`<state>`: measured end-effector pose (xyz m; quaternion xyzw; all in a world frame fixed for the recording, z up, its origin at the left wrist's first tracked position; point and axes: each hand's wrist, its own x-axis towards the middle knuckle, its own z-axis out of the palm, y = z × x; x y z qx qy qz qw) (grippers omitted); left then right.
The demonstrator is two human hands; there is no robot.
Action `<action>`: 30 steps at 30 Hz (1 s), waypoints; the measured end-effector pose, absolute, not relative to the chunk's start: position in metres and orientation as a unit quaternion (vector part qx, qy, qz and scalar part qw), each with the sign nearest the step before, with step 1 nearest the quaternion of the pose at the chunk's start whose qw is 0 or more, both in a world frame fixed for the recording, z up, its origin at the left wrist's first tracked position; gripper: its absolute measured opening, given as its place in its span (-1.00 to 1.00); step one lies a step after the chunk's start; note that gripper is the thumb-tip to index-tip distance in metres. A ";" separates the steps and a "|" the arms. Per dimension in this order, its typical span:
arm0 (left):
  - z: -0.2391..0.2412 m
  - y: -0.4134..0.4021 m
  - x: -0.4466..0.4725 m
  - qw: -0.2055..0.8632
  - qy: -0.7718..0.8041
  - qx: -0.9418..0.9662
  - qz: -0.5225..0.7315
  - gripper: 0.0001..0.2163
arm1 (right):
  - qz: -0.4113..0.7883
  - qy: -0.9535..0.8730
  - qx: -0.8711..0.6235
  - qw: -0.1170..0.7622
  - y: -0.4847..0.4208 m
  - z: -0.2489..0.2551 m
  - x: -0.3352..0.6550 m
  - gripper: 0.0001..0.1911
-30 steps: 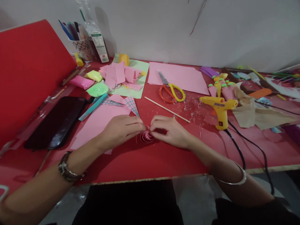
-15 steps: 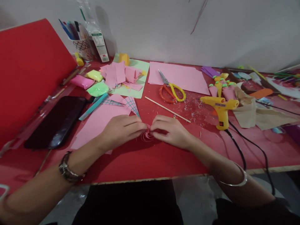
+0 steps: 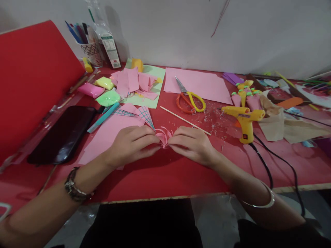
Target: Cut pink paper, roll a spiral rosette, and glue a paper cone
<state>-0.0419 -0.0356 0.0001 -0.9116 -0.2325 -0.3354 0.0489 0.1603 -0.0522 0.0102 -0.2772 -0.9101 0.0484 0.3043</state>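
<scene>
Between my hands is a small pink paper flower with curled, petal-like strips, held just above the red table. My left hand pinches its left side; my right hand pinches its right side. Both sets of fingers are closed, and the fingertips partly cover the paper. A thin wooden stick lies just behind my right hand. Beyond it rest scissors with one orange and one yellow handle. Near my left hand are a pink paper sheet and blue-checked paper pieces.
A yellow glue gun with a black cord lies at right. A dark phone is at left. Behind stand a bottle and a pen cup. Pink sheets and several small pink-and-yellow cones lie near the wall.
The pink paper has turned over between my fingers, so its curled strips now point up instead of down. My hands have moved slightly apart.
</scene>
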 end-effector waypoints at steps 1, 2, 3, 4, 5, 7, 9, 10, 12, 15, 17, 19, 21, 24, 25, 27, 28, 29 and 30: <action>0.000 -0.036 -0.042 0.049 -0.235 -0.913 -0.331 -0.86 | 0.045 -0.911 -0.275 0.304 -0.052 0.010 0.160 -0.82; -0.001 -0.036 -0.042 0.048 -0.236 -0.914 -0.326 -0.86 | 0.043 -0.912 -0.273 0.304 -0.052 0.010 0.160 -0.82; -0.001 -0.036 -0.042 0.046 -0.235 -0.915 -0.324 -0.86 | 0.042 -0.912 -0.272 0.305 -0.052 0.010 0.160 -0.82; -0.001 -0.036 -0.042 0.045 -0.232 -0.916 -0.325 -0.87 | 0.041 -0.912 -0.271 0.306 -0.052 0.010 0.160 -0.82; -0.001 -0.036 -0.042 0.043 -0.227 -0.916 -0.329 -0.88 | 0.042 -0.912 -0.271 0.306 -0.052 0.010 0.159 -0.82; -0.001 -0.036 -0.042 0.043 -0.219 -0.914 -0.338 -0.91 | 0.047 -0.910 -0.272 0.308 -0.053 0.010 0.159 -0.83; -0.001 -0.036 -0.042 0.049 -0.213 -0.912 -0.348 -0.93 | 0.059 -0.908 -0.276 0.311 -0.053 0.010 0.159 -0.84; -0.001 -0.036 -0.041 0.052 -0.209 -0.911 -0.352 -0.94 | 0.070 -0.905 -0.279 0.313 -0.053 0.010 0.158 -0.85; -0.002 -0.036 -0.040 0.053 -0.204 -0.909 -0.360 -0.95 | 0.103 -0.898 -0.289 0.315 -0.052 0.009 0.157 -0.87; -0.004 -0.035 -0.038 0.006 -0.223 -0.910 -0.350 -0.94 | 0.162 -0.888 -0.312 0.296 -0.052 0.008 0.156 -0.88; -0.005 -0.035 -0.036 -0.052 -0.256 -0.910 -0.322 -0.92 | 0.189 -0.883 -0.331 0.275 -0.051 0.007 0.155 -0.88; -0.005 -0.034 -0.035 -0.104 -0.280 -0.906 -0.298 -0.90 | 0.203 -0.876 -0.349 0.263 -0.050 0.007 0.155 -0.87; -0.005 -0.035 -0.034 -0.140 -0.289 -0.900 -0.297 -0.90 | 0.210 -0.872 -0.358 0.259 -0.049 0.007 0.155 -0.87; -0.003 -0.035 -0.033 -0.175 -0.296 -0.885 -0.313 -0.92 | 0.212 -0.876 -0.354 0.250 -0.048 0.007 0.154 -0.87; -0.003 -0.035 -0.033 -0.185 -0.299 -0.880 -0.320 -0.93 | 0.212 -0.878 -0.353 0.246 -0.048 0.007 0.154 -0.87; -0.002 -0.035 -0.033 -0.203 -0.299 -0.871 -0.332 -0.94 | 0.212 -0.881 -0.350 0.239 -0.048 0.008 0.154 -0.86; -0.001 -0.035 -0.033 -0.211 -0.296 -0.868 -0.338 -0.94 | 0.211 -0.882 -0.349 0.236 -0.048 0.007 0.154 -0.85; -0.001 -0.036 -0.032 -0.217 -0.292 -0.866 -0.343 -0.95 | 0.211 -0.883 -0.349 0.233 -0.048 0.007 0.154 -0.85; -0.001 -0.036 -0.032 -0.221 -0.288 -0.864 -0.349 -0.95 | 0.209 -0.884 -0.348 0.231 -0.048 0.007 0.154 -0.84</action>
